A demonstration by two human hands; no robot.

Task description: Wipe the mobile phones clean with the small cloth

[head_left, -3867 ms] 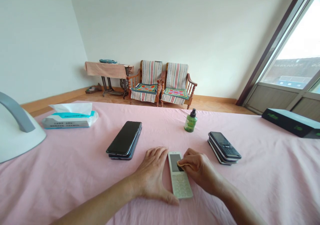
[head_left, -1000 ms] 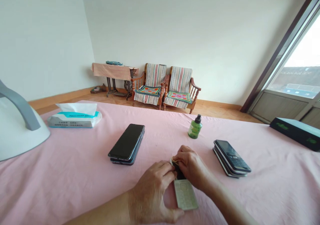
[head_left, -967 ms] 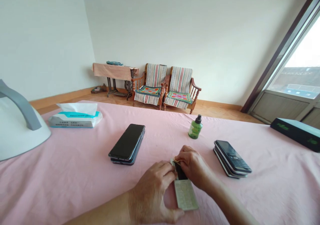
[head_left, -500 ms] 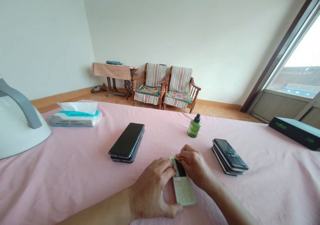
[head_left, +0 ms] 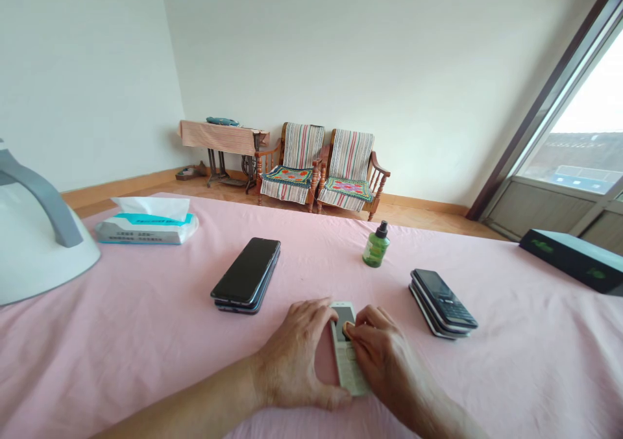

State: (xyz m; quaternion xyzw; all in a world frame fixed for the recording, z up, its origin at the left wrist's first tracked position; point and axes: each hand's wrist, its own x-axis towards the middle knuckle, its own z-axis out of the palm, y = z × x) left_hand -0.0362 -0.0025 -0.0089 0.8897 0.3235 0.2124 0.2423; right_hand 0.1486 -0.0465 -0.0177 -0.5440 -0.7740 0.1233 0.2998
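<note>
A white keypad phone (head_left: 349, 367) lies face up on the pink tablecloth, its dark screen toward the far end. My left hand (head_left: 296, 354) grips it along the left side, fingertips at the top left edge and thumb by the bottom edge. Between the fingertips of my right hand (head_left: 382, 348) is pinched a small tan pad (head_left: 347, 330), pressed on the screen; most of it is hidden by the fingers. That hand also covers the phone's right side and part of the keypad.
Left of my hands is a stack of smartphones (head_left: 248, 273); to the right lies a stack of keypad phones (head_left: 444, 302). A green spray bottle (head_left: 376, 247) stands beyond. Also on the table are a tissue pack (head_left: 146, 228), a white-grey appliance (head_left: 39, 244) and a black box (head_left: 569, 260).
My right hand has moved from the phone's top edge down toward me, bringing the tan pad to the lower part of the screen. My left hand keeps its grip on the phone.
</note>
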